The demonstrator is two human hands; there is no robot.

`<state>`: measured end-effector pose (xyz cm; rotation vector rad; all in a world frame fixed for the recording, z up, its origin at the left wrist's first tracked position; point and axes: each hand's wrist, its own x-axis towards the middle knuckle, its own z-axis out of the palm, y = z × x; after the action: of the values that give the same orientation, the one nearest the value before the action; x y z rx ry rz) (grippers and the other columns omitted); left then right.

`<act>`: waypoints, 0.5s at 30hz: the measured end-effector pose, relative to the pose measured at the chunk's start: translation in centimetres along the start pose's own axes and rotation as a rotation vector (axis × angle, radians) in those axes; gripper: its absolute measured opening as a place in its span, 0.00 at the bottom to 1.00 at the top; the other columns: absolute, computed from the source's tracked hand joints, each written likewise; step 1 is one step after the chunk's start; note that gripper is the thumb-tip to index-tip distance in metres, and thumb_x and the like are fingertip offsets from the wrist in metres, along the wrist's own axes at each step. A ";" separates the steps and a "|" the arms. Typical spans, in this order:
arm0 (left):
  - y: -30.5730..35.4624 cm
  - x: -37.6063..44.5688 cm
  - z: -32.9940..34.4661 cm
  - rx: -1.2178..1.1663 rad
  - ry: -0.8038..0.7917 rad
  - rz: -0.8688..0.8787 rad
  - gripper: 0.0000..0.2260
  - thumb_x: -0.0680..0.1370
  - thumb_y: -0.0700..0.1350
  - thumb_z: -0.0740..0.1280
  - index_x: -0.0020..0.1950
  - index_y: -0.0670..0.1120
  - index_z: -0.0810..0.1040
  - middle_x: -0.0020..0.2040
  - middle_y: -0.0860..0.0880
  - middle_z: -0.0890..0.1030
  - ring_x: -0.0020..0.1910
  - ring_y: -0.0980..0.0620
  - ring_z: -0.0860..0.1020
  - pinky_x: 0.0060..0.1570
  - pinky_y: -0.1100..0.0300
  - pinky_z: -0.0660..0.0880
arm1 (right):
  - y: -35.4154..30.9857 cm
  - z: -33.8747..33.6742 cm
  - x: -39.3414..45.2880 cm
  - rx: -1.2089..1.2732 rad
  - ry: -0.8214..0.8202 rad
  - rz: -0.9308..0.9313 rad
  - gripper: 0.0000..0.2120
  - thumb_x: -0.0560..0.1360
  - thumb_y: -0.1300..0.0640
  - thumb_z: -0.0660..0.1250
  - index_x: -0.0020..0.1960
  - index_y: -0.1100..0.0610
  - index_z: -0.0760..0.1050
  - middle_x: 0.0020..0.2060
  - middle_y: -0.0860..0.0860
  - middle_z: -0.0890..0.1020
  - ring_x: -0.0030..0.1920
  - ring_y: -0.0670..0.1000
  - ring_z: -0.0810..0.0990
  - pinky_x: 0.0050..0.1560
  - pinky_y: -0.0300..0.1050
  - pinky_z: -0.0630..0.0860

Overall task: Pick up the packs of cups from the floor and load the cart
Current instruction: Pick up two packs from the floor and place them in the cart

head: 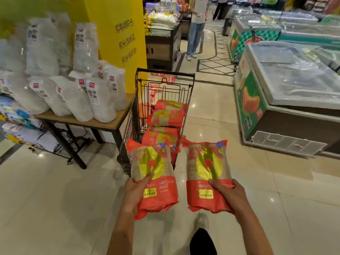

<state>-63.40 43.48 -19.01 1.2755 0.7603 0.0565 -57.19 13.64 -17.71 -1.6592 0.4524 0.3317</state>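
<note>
I hold two red-and-gold packs of cups side by side in front of me, above the floor. My left hand [137,189] grips the lower left edge of the left pack [153,173]. My right hand [227,194] grips the lower right edge of the right pack [207,173]. Just beyond them stands a black wire cart [139,92]. Several more red packs [168,115] lie stacked inside its basket. The near end of the cart is partly hidden behind the two held packs.
A wooden table [103,124] with white plastic packs stands left of the cart, before a yellow pillar [119,34]. Chest freezers [287,100] line the right side. A person [196,24] stands farther down the aisle. My shoe [201,222] is on the tiled floor below the packs.
</note>
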 end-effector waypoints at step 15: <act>6.0 23.5 14.0 -0.051 0.429 -0.116 0.17 0.73 0.53 0.77 0.55 0.45 0.80 0.42 0.47 0.84 0.38 0.48 0.83 0.32 0.60 0.79 | -18.4 6.0 34.9 -0.159 -0.310 -0.010 0.28 0.60 0.51 0.86 0.55 0.56 0.80 0.47 0.54 0.88 0.45 0.57 0.88 0.46 0.64 0.84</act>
<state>-35.81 44.04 -23.80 1.1811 1.1919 0.2600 -17.49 17.86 -18.67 -1.7259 0.1884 0.6204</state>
